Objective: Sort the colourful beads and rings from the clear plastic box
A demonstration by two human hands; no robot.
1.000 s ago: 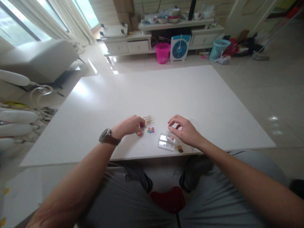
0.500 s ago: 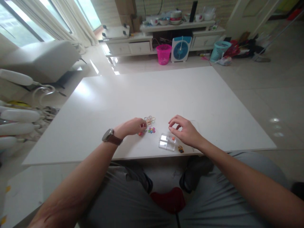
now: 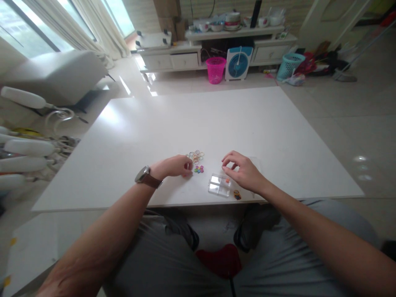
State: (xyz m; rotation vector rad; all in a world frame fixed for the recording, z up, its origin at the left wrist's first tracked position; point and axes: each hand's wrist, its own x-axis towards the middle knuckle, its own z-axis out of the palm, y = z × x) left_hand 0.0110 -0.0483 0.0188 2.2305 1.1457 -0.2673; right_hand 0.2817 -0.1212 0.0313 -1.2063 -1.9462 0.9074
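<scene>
My left hand (image 3: 175,166), with a brown-strapped watch on the wrist, rests on the white table (image 3: 198,119). Its curled fingertips lie beside a small cluster of coloured beads (image 3: 199,168) and a pile of thin loops (image 3: 195,156). Whether it pinches a bead is too small to tell. My right hand (image 3: 243,171) hovers with bent, parted fingers just right of a clear plastic compartment box (image 3: 219,185). That box holds an orange piece (image 3: 227,180). A small yellow figure charm (image 3: 237,194) lies near the table's front edge under my right wrist.
A white sofa (image 3: 58,74) and white chair parts (image 3: 24,152) stand to the left. Beyond the table are a pink basket (image 3: 215,69), a blue fan (image 3: 238,62), a teal basket (image 3: 287,65) and a low cabinet with dishes (image 3: 235,31). A red stool (image 3: 219,260) shows between my knees.
The view has shifted slightly. My left hand has slid a little towards me and now covers the pink bead near it. My right hand has barely moved.
</scene>
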